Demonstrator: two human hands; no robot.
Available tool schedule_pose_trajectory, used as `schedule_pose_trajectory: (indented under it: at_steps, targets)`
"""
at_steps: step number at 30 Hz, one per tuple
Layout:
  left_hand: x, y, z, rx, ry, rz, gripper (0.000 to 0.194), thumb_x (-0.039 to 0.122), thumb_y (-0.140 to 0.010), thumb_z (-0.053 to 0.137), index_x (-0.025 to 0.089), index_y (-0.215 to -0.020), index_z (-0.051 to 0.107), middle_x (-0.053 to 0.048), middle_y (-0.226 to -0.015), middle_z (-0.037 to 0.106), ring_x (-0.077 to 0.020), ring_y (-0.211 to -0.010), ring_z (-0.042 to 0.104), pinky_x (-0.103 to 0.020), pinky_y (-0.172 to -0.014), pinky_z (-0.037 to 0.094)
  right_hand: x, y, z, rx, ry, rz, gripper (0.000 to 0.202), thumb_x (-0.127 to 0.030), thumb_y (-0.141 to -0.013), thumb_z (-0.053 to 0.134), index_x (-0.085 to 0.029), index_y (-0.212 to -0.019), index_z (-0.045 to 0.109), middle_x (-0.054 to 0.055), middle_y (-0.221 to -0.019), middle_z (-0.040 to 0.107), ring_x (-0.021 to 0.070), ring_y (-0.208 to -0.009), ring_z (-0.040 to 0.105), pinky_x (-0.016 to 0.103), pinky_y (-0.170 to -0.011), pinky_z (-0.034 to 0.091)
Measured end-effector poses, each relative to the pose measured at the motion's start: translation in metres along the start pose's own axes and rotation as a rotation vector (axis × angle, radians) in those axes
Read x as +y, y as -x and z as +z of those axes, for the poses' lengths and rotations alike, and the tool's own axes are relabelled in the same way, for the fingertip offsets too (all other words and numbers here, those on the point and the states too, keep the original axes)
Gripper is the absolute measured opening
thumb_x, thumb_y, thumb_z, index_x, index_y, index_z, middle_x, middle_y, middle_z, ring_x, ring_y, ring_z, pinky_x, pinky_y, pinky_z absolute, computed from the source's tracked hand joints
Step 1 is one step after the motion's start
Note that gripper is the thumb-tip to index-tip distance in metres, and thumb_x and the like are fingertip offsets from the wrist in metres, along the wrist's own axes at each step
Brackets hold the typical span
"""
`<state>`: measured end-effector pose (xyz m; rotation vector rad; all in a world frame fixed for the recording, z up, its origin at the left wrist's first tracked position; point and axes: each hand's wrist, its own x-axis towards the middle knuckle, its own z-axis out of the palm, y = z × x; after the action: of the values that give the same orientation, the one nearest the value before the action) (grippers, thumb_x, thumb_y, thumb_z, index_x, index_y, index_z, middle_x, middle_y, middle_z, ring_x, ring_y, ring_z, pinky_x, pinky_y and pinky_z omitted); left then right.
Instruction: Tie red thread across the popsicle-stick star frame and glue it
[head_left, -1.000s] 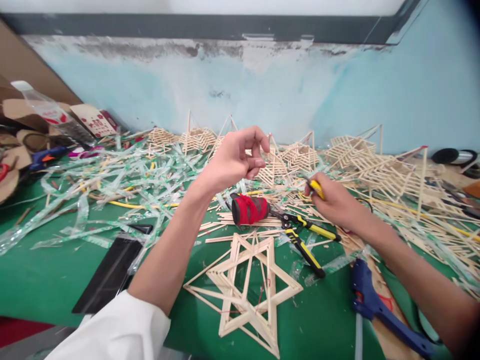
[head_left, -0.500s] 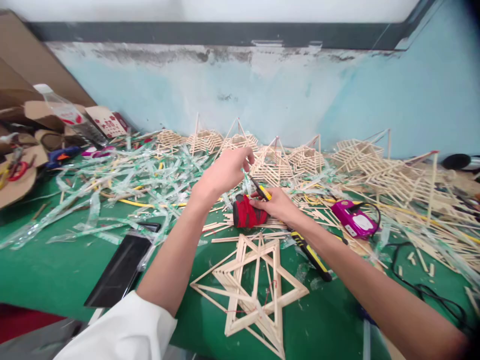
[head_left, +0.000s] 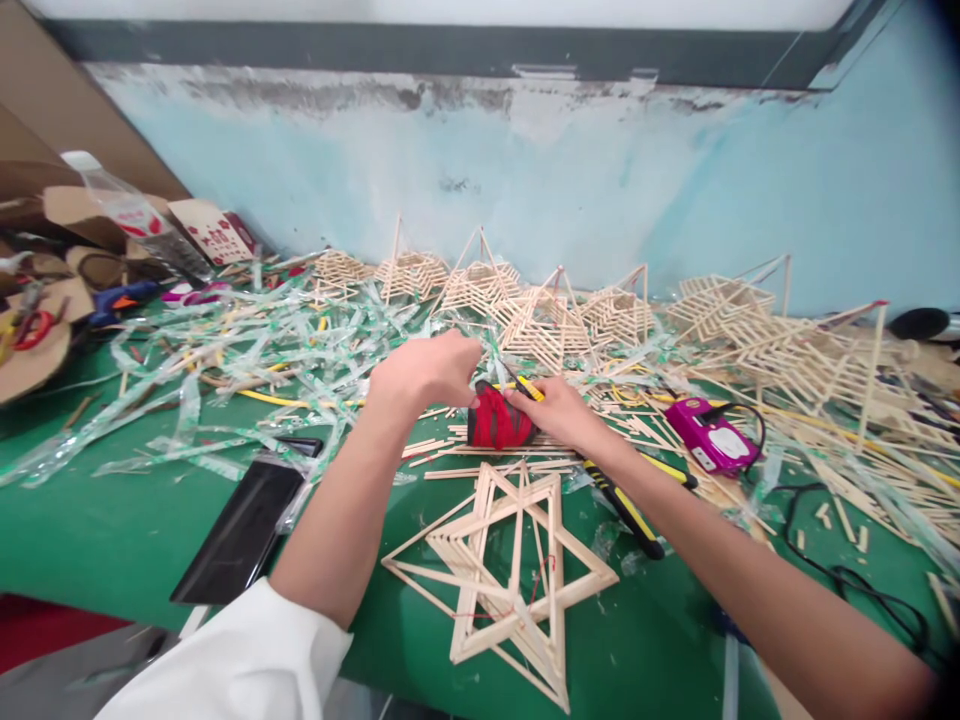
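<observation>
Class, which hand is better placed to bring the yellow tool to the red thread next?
Probably the right hand: it holds the yellow tool close to the red thread. No tool shows in the left hand.

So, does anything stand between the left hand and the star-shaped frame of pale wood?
Yes. Between the left hand and the star-shaped frame lie a dark roll wound with red cord, close by the fingers, and loose pale wooden sticks beside the frame.
</observation>
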<state>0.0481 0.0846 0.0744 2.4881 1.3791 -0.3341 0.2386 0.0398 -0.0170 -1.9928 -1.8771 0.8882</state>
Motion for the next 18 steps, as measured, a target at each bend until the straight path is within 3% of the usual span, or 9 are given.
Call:
schedule_pose_trajectory:
  at_steps: [5, 9, 13, 18]
  targets:
    - [-0.013, -0.004, 0.002, -0.085, 0.124, 0.143, 0.006, 0.013, -0.063, 0.066, 0.017, -0.059, 0.067, -0.001, -0.054, 0.060, -0.0159, -0.055, 0.056, -0.026, -0.054, 0.038, -0.006, 0.007, 0.003, 0.065, 0.057, 0.035, 0.035, -0.048, -0.099, 0.058, -0.015, -0.107, 0.067, 0.005, -0.102, 0.070, 0.0168, -0.090, 0.068, 0.037, -0.083, 0.058]
    - [-0.013, -0.010, -0.006, -0.086, 0.354, 0.424, 0.015, 0.008, -0.065, 0.057, 0.016, -0.061, 0.069, -0.003, -0.070, 0.070, -0.0131, -0.065, 0.060, -0.023, -0.062, 0.043, -0.010, 0.011, 0.006, 0.142, 0.068, 0.039, 0.034, -0.048, -0.098, 0.059, -0.015, -0.098, 0.067, 0.004, -0.096, 0.070, 0.0167, -0.088, 0.067, 0.038, -0.085, 0.056]
    - [-0.015, -0.022, -0.002, -0.036, 0.615, 0.623, 0.014, 0.016, -0.072, 0.060, 0.013, -0.060, 0.067, -0.009, -0.082, 0.074, -0.0136, -0.070, 0.061, -0.021, -0.062, 0.045, -0.011, 0.012, 0.004, 0.237, 0.013, -0.020, 0.029, -0.042, -0.093, 0.060, -0.018, -0.078, 0.065, 0.008, -0.083, 0.070, 0.0232, -0.085, 0.066, 0.035, -0.077, 0.048]
    - [-0.026, -0.026, 0.005, -0.042, 0.909, 0.731, 0.028, 0.035, -0.084, 0.067, 0.011, -0.069, 0.071, -0.010, -0.064, 0.070, -0.0101, -0.044, 0.050, -0.024, -0.046, 0.040, -0.008, 0.014, -0.011, 0.316, -0.211, -0.079, 0.023, -0.037, -0.088, 0.057, -0.018, -0.076, 0.063, 0.007, -0.073, 0.066, 0.0216, -0.072, 0.061, 0.032, -0.066, 0.040]
